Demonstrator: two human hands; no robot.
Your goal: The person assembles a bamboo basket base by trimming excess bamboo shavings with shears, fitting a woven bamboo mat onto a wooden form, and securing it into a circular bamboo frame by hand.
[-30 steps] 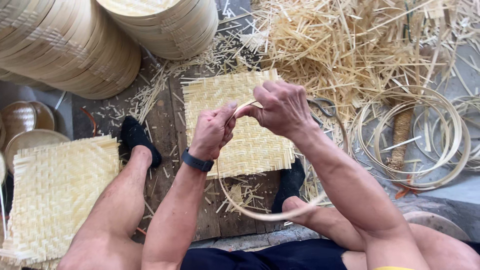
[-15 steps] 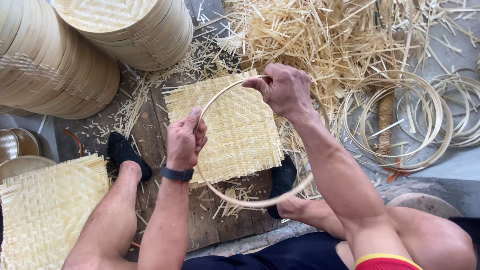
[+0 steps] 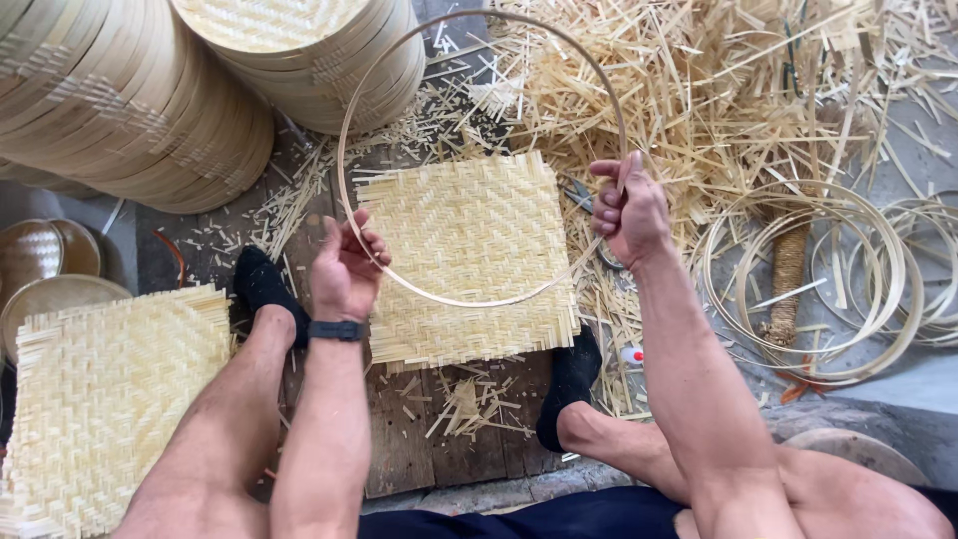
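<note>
- Both hands are on one thin bamboo hoop (image 3: 469,299), held up in front of me above the work board.
- Left hand (image 3: 344,265) is loosely curled at the hoop's lower left, thumb and fingertips pinching the strip where it curves past the palm; the hand is part open, not a fist.
- Right hand (image 3: 631,212) is closed tight around the hoop's right side, knuckles toward me, the strip running up out of the top of the grip. I judge this hand carries the load while the left steadies the curve.
- Held at two opposite points, the hoop keeps a near-round shape, its upper arc rising across the straw pile and the stacked baskets.
- Directly beneath it lies a square woven bamboo mat (image 3: 464,260), flat on the wooden board (image 3: 399,439) between my feet in black socks (image 3: 261,284). The hoop's lower arc crosses the mat in my view; I cannot tell whether it touches it or hangs clear.
- A second woven mat (image 3: 100,389) lies at my left knee, within reach.
- Stacks of finished round bamboo trays (image 3: 130,110) stand at upper left, well out of the working space.
- Loose bamboo splints and offcuts (image 3: 738,90) are heaped at upper right, spilling onto the board's edge.
- Spare coiled hoops (image 3: 808,279) lie on the ground to my right, near the gripping hand.
</note>
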